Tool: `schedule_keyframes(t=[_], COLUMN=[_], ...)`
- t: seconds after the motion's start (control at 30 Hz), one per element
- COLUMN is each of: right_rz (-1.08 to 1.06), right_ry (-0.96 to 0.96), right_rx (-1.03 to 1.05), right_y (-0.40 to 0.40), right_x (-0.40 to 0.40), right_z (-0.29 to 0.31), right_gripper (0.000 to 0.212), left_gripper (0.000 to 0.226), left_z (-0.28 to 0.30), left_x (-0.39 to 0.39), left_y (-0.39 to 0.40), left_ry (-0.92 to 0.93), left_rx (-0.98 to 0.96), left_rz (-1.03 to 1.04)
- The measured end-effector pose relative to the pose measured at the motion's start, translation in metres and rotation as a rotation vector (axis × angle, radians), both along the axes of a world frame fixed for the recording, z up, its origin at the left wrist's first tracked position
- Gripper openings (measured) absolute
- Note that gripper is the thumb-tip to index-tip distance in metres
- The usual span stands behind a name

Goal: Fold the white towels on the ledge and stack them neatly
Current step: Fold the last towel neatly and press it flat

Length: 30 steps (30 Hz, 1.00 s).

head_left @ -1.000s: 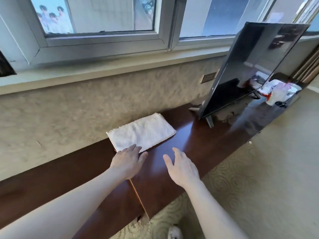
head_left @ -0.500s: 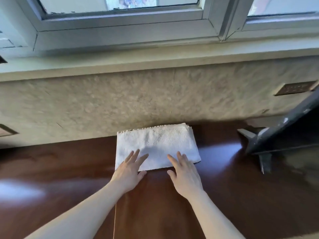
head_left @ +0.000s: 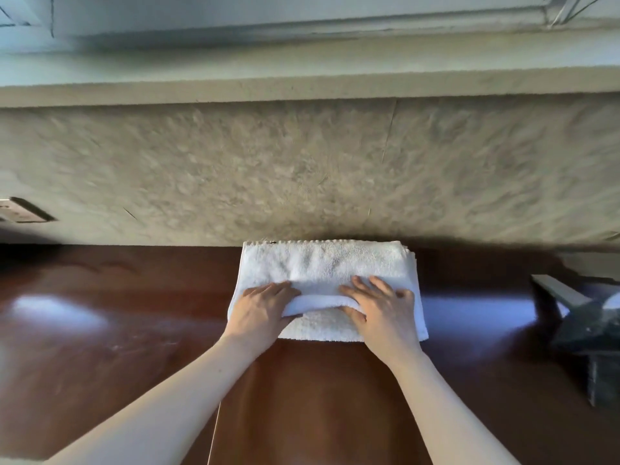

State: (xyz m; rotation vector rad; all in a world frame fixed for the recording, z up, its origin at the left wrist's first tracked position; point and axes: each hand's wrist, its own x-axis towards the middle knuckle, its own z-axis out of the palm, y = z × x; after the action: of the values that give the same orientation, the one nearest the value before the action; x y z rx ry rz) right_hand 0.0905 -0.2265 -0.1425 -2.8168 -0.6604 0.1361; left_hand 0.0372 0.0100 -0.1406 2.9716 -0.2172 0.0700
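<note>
A folded white towel stack point(head_left: 327, 263) lies on the dark brown wooden ledge point(head_left: 117, 330), its far edge against the textured wall. My left hand point(head_left: 263, 308) grips the near left part of the top towel, thumb under the raised layer. My right hand point(head_left: 380, 305) grips the near right part the same way. Between the two hands the top layer's near edge is lifted into a rolled fold point(head_left: 318, 302), and a lower towel layer point(head_left: 322, 328) shows beneath it.
A textured beige wall point(head_left: 302, 169) rises right behind the towels, with a windowsill point(head_left: 302, 85) above. A dark TV stand foot point(head_left: 577, 317) sits on the ledge at the right. A wall socket plate point(head_left: 23, 211) is at the far left.
The camera has moved closer and tilted down. Both hands went from lying flat on the towel's near edge to gripping and lifting the top layer's near edge.
</note>
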Motion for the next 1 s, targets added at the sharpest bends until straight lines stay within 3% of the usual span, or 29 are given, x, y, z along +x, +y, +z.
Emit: schedule_keyframes(t=[0.13,0.23,0.3,0.37,0.57,0.8,1.0], right_rz=[0.106,0.149,0.061,0.006,-0.009,0.053,0.129], right_ry=[0.017,0.071,0.095,0.080,0.020,-0.073,-0.115], right_rx=[-0.057,-0.050,0.032,0.040,-0.043,-0.025,0.010], right_y=[-0.011,-0.023,-0.027,-0.020,0.008,0.088,0.219], right_x=[0.011,0.015,0.023,0.039,0.055,0.017,-0.062], right_z=[0.004,0.004,0.016,0.032,0.100,0.193,0.245], right_gripper=[0.046,0.069,0.051,0.033,0.042,0.028,0.029], left_gripper=[0.060,0.043,0.025,0.021,0.029,0.024,0.017], left_z=[0.010,0.019,0.028,0.038,0.094,0.186,0.227], left_x=[0.010,0.015,0.020,0.025,0.023,-0.035,-0.146], left_y=[0.012,0.018,0.025,0.033,0.072,0.150,0.270], left_ry=[0.010,0.090,0.154,0.159,0.070,-0.020,-0.107], left_rx=[0.030,0.029,0.065,0.052,-0.024,-0.104,-0.192], left_rz=[0.037,0.100,0.120,0.179,0.257,0.298,0.457])
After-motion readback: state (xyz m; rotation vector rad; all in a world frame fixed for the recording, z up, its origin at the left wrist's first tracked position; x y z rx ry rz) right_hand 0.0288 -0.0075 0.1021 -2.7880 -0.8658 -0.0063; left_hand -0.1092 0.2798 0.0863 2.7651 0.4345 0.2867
